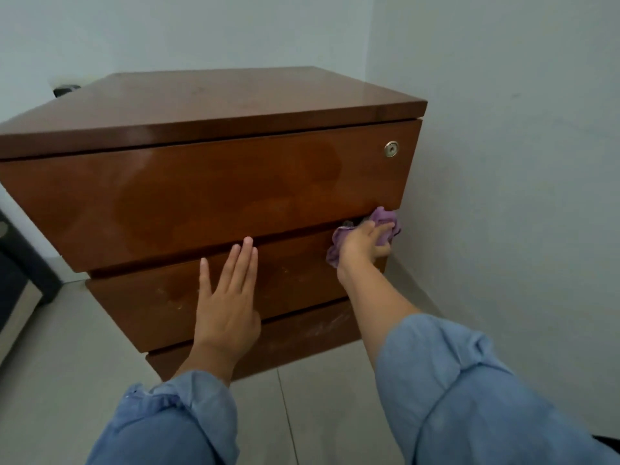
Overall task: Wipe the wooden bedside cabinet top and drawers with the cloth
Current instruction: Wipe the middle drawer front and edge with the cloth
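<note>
A brown wooden bedside cabinet (pixel 208 105) with three drawers stands in a room corner. Its top drawer (pixel 188 199) shows damp streaks and has a round metal lock (pixel 391 149) at the upper right. My left hand (pixel 228 303) lies flat with straight fingers on the front of the middle drawer (pixel 141 303). My right hand (pixel 364 243) grips a crumpled purple cloth (pixel 385 218) and presses it against the right end of the middle drawer, just under the top drawer's lower edge. The bottom drawer (pixel 302 333) has pale dusty marks.
A pale wall (pixel 520 162) runs close along the cabinet's right side. Another wall lies behind it. Grey floor tiles (pixel 67 347) spread in front. A dark piece of furniture (pixel 13 273) sits at the left edge. A dark object (pixel 65 89) peeks out behind the cabinet's back left corner.
</note>
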`<state>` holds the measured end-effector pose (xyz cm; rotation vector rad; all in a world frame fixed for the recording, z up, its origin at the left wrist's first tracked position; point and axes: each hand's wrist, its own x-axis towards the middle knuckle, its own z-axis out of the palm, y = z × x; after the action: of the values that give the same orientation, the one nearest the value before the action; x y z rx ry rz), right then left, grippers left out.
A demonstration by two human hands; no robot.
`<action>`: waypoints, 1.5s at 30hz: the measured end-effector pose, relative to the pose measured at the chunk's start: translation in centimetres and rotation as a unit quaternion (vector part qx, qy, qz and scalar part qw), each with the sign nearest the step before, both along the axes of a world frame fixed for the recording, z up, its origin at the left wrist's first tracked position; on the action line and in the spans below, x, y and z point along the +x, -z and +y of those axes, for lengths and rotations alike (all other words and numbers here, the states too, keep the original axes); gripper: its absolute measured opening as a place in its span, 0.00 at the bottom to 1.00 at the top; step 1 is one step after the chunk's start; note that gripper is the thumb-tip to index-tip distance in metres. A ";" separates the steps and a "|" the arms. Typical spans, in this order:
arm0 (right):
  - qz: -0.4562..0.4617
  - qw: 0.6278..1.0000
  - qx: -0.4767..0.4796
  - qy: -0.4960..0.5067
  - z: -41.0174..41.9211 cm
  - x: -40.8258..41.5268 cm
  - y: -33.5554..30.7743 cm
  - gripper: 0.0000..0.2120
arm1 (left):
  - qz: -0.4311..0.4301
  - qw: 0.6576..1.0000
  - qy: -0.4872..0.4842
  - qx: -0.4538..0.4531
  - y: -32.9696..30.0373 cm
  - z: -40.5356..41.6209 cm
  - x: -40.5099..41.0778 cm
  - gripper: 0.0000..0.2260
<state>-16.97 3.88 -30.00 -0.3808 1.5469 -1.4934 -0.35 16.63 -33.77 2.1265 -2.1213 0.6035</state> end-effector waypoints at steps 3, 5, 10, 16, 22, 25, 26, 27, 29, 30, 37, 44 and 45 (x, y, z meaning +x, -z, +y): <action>-0.019 0.998 -0.005 0.052 -1.6 1.6 1.9 0.36 | 0.000 1.000 0.016 -0.017 1.4 -0.9 0.6 0.45; 0.023 0.997 -0.014 0.072 -2.1 2.1 2.7 0.39 | 0.003 0.999 0.016 -0.035 2.0 -1.4 0.7 0.43; 0.127 0.988 0.011 0.084 -2.7 1.9 5.2 0.24 | 0.037 0.998 0.001 -0.041 3.4 -2.4 0.1 0.43; 0.122 0.991 0.013 0.050 -2.5 1.5 9.7 0.35 | 0.065 0.996 0.002 -0.061 3.9 -2.7 -0.4 0.44; -0.031 0.982 0.183 -0.042 -1.5 0.4 12.9 0.28 | 0.062 0.997 -0.018 -0.047 3.8 -2.6 -0.8 0.46; -0.048 0.967 0.232 -0.092 -0.4 1.1 12.8 0.39 | 0.047 0.998 -0.023 -0.030 3.3 -2.3 -0.9 0.46; -0.022 0.969 0.215 -0.120 0.2 1.6 12.5 0.40 | 0.044 0.998 -0.024 -0.024 3.2 -2.3 -1.0 0.46; 0.013 0.972 0.193 -0.131 0.8 2.0 12.2 0.37 | 0.043 0.999 -0.025 -0.018 3.0 -2.1 -1.1 0.46; 0.053 0.981 0.156 -0.098 2.2 2.7 9.8 0.31 | 0.038 0.999 -0.023 -0.010 2.7 -1.7 -1.1 0.46; 0.077 0.984 0.133 -0.087 2.6 3.0 8.5 0.28 | 0.031 0.999 -0.018 -0.011 2.5 -1.6 -0.9 0.46; 0.143 0.983 0.025 -0.115 3.5 6.3 1.4 0.28 | 0.021 0.999 -0.021 -0.042 1.3 -0.2 1.9 0.45; 0.193 0.972 0.066 -0.117 2.8 7.2 3.3 0.35 | 0.050 0.997 -0.010 -0.050 2.2 -0.8 2.9 0.43; 0.176 0.972 0.090 -0.124 2.6 7.1 4.0 0.35 | 0.060 0.997 -0.011 -0.055 2.4 -0.8 2.8 0.42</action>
<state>-9.87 6.49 -33.99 -0.7348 1.8182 -1.1227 2.45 15.80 -36.21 2.0752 -1.9587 0.5637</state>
